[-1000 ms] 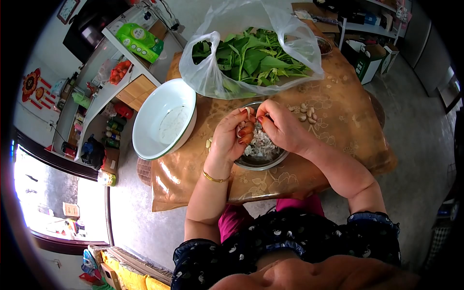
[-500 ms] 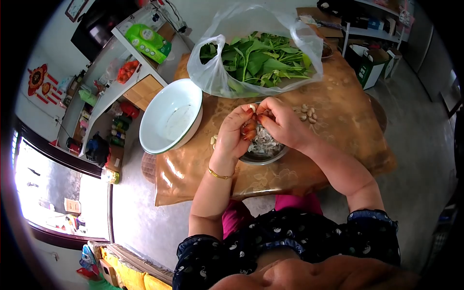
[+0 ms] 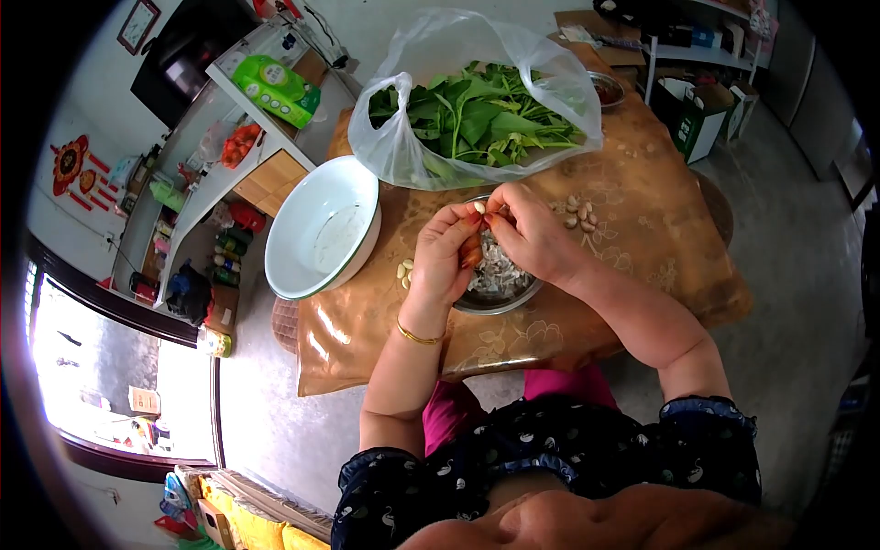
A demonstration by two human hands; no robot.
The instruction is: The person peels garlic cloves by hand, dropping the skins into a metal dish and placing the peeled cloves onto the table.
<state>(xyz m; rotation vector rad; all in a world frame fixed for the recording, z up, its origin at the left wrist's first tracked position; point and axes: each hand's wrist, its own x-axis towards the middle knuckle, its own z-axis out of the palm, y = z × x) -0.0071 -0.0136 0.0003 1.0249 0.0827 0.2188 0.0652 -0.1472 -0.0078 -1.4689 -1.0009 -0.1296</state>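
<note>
My left hand (image 3: 444,255) pinches a pale garlic clove (image 3: 479,208) between thumb and fingertips. Against the clove, my right hand (image 3: 536,236) has its thumb and forefinger closed together; any skin between them is too small to make out. Both hands are above a metal bowl (image 3: 502,307), which holds papery garlic skins (image 3: 496,270). Several peeled cloves (image 3: 404,272) lie on the table left of my left wrist. Beyond my right hand is a small group of unpeeled cloves (image 3: 582,214).
A white enamel basin (image 3: 344,234) stands at the table's left side. At the back, a clear plastic bag (image 3: 390,151) holds leafy greens (image 3: 477,115), with a small bowl (image 3: 608,89) to its right. A brown patterned cloth (image 3: 642,257) covers the table.
The view has shifted slightly. My fingers have moved a little around the clove, which shows more plainly between them; both hands stay over the bowl.
</note>
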